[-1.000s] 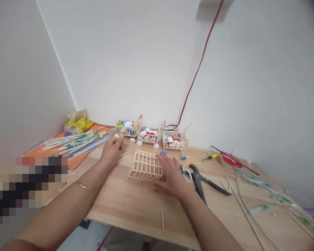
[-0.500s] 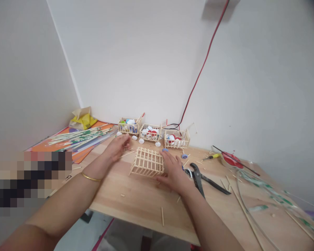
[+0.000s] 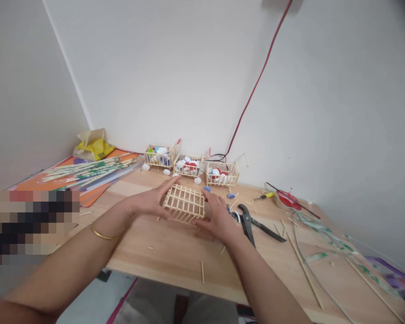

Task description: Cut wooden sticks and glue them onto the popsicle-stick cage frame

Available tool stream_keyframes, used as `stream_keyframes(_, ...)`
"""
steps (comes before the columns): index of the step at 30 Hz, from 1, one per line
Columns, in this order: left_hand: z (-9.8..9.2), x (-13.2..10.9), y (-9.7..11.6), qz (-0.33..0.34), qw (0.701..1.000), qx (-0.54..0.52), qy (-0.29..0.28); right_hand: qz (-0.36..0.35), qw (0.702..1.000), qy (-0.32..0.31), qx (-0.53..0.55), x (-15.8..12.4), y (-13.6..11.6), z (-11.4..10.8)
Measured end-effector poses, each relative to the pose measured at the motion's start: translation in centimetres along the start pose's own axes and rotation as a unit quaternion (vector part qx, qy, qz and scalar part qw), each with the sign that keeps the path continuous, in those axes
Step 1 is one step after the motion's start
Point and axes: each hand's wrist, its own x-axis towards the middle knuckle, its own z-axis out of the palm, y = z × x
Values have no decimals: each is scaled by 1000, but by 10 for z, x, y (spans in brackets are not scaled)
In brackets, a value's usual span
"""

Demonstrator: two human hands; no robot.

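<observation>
A person's two bare hands work at a pale wooden surface set into a white corner. The left hand [image 3: 151, 204] has come across from a few loose sticks toward the back edge and now lies against the left side of the stick crate [image 3: 185, 204] - an open box of thin wooden slats - with its fingers stretched long and the tips reaching the crate's far left corner. The right hand [image 3: 218, 220] has kept its place, palm down and fingers spread, touching the crate's right near corner. So the crate now sits flanked by both hands instead of one, pressed between open palms, not gripped by curled fingers. It appears slightly tilted, and lies midway between the front and back edges, left of centre. Just beside the right hand lie black pliers [image 3: 248, 220]. Along the back edge stand three small stick carts [image 3: 189, 164] filled with coloured bottle caps. A bundle of sticks [image 3: 94, 168] rests toward the left edge.
</observation>
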Motion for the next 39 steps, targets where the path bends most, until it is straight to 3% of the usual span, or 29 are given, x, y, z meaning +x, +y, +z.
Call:
stream_keyframes(10,17,10,0,40,995,30,87,-4,996,19,-86,-1,-6,-3)
stream_keyframes(18,28,16,-1,75,990,78,93,-53,992,-35,-112,-3,-8,3)
stream_keyframes(24,28,20,-5,112,987,81,87,-57,991,-18,-120,-3,-7,2)
stream_keyframes(39,29,20,-8,115,985,88,95,-87,985,1,-148,-5,-4,12)
